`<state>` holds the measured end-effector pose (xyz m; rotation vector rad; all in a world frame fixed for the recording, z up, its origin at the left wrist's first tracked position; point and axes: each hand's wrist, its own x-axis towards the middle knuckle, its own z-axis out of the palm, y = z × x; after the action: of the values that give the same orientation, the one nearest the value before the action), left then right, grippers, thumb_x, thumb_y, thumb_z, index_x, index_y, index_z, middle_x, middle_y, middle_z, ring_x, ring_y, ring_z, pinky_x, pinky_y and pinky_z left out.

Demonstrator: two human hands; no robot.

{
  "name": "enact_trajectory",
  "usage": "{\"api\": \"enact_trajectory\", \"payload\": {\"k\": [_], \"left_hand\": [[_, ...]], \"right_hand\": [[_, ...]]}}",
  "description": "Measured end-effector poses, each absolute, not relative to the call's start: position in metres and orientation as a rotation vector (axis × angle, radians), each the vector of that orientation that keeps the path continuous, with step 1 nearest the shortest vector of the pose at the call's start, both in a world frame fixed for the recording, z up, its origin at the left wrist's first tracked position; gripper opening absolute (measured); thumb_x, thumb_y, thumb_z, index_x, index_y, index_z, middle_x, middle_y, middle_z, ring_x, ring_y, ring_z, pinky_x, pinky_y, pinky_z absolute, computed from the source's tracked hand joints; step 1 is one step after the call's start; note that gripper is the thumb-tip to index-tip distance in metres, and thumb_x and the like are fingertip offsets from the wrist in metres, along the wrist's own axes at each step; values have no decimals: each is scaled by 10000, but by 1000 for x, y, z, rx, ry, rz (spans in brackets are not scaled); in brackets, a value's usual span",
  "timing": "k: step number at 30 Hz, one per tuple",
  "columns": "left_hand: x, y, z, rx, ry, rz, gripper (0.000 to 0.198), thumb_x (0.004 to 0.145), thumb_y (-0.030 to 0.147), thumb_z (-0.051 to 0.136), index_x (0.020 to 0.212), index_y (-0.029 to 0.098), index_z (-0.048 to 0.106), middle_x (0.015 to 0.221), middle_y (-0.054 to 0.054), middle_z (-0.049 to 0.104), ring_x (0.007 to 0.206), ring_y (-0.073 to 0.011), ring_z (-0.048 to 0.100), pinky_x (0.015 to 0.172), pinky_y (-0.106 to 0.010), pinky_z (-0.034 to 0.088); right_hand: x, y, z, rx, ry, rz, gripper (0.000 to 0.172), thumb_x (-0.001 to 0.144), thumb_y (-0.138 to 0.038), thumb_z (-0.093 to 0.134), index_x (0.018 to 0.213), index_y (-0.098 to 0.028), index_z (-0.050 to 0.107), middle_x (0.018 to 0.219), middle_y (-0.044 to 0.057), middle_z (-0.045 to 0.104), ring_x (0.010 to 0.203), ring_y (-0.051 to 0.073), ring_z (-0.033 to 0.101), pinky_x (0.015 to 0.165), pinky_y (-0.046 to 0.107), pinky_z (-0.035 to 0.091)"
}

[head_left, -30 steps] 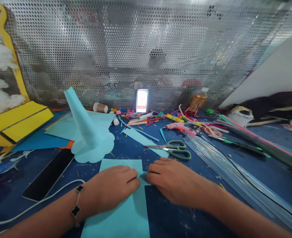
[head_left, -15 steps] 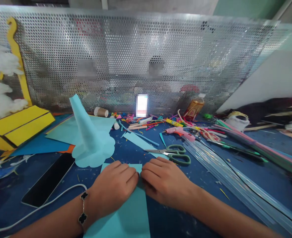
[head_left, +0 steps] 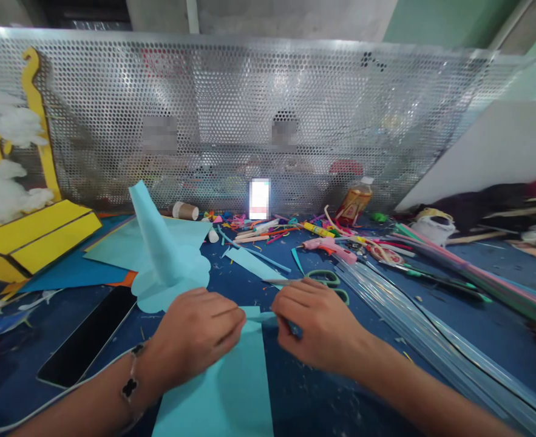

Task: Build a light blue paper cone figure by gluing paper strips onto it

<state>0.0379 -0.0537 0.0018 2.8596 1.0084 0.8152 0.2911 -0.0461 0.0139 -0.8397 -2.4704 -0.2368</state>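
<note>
A light blue paper sheet lies on the dark blue table in front of me. My left hand, with a bracelet at the wrist, is closed on the sheet's far edge. My right hand pinches the same edge at its right corner and lifts it a little. Green-handled scissors lie just beyond my right hand. A light blue paper cone on a scalloped base stands just beyond my left hand.
A black phone with a white cable lies at the left. A yellow cardboard shape sits far left. Clear sticks run along the right. A pink glue gun, a bottle and coloured scraps crowd the back by the perforated metal screen.
Both hands went from lying flat on the paper to pinching its far edge, and the edge has lifted off the table. The view tilted up slightly.
</note>
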Motion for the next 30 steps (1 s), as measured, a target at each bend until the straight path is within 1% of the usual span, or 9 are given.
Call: {"api": "enact_trajectory", "payload": {"k": [3,8,10,12,14,16,20,24,30], "left_hand": [[16,-38,3,2939,1082,792,263,1064,260,490,960,232,730,920,-7,780,815,-185,713,694,-325,454],[3,-28,-1,2988,1283,1008,294,1077,293,473,981,206,737,967,-14,798,790,-202,729,669,-342,474],[14,-34,-3,3033,1288,1036,310,1089,283,453,1001,192,735,980,-24,795,778,-202,727,657,-352,476],[27,-42,-4,3084,1224,1054,291,1087,253,461,1010,173,730,979,-35,789,768,-200,723,650,-360,479],[38,-51,-6,3140,1119,1083,248,1073,211,490,1007,154,722,969,-45,783,784,-201,722,663,-362,485],[44,-57,-7,3206,1019,1111,185,1051,164,527,1026,139,708,960,-50,778,819,-206,723,699,-363,494],[47,-62,-7,3349,967,1053,169,1020,89,536,1119,113,671,1003,-75,764,881,-234,717,764,-383,500],[55,-63,-8,3313,1017,1019,179,994,60,502,1030,137,659,1000,-83,743,878,-245,701,761,-396,493],[62,-66,-8,3171,1152,791,148,919,82,544,903,211,612,906,-23,687,771,-222,632,694,-380,455]], "right_hand": [[318,-29,21,-919,-2468,-251,116,783,-99,542,757,-206,580,727,-9,644,689,163,570,686,319,368],[342,-18,28,-1030,-2292,-359,115,817,-111,578,756,-207,586,752,18,662,734,185,608,721,319,427],[330,-26,28,-943,-2275,-373,65,891,-152,597,876,-192,646,870,44,715,831,206,643,796,341,454],[312,-37,25,-829,-2339,-381,151,934,-224,642,1073,-182,681,1044,64,746,980,234,662,883,373,455],[294,-47,21,-763,-2402,-407,182,961,-243,649,1129,-182,680,1086,54,752,1022,235,663,913,387,440],[284,-51,16,-724,-2442,-438,106,986,-195,609,1052,-185,692,1002,29,757,939,210,664,888,381,430],[283,-50,10,-675,-2481,-454,198,1009,-125,515,937,-179,692,852,9,729,789,181,623,854,368,419],[282,-52,10,-680,-2476,-467,240,1008,-111,479,903,-169,686,828,25,721,786,187,616,891,373,415],[280,-55,11,-663,-2462,-420,225,980,-107,505,838,-171,666,774,21,705,745,179,607,864,367,417]]}}
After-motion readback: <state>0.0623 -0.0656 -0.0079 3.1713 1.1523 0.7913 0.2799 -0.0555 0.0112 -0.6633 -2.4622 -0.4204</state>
